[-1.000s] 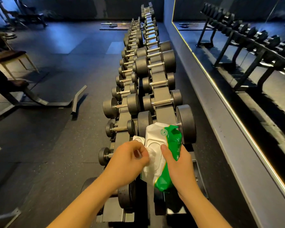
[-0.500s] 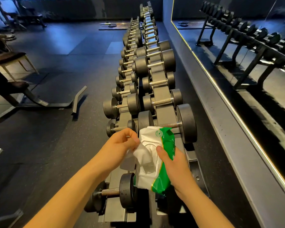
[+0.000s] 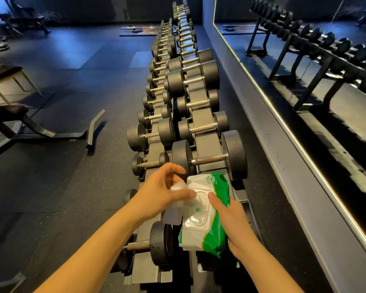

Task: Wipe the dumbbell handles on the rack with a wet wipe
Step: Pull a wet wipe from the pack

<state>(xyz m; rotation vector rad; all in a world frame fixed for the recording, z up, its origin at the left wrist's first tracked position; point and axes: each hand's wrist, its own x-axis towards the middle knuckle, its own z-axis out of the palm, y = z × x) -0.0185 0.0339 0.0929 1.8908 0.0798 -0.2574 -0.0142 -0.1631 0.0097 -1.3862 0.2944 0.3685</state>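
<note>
- Right hand (image 3: 230,216) grips the wet-wipe pack (image 3: 201,229); left hand (image 3: 161,191) pinches a bunched wet wipe (image 3: 178,187) at its opening.
- Best to steady the pack and draw one sheet free.
- Nearest dumbbell handle (image 3: 207,160) lies just beyond, at the rack's (image 3: 205,144) near end; rubber floor (image 3: 72,166) left, mirror (image 3: 304,60) right.

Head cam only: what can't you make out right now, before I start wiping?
Head view:
- wet wipe: mostly covered by the left hand, blurred.
- nearest dumbbell: left end mostly behind that forearm.
- rack: nearest upper slot behind the wipe pack and right hand.
- Pack's print: too small.
- far dumbbells: handles too small, dim.
</note>
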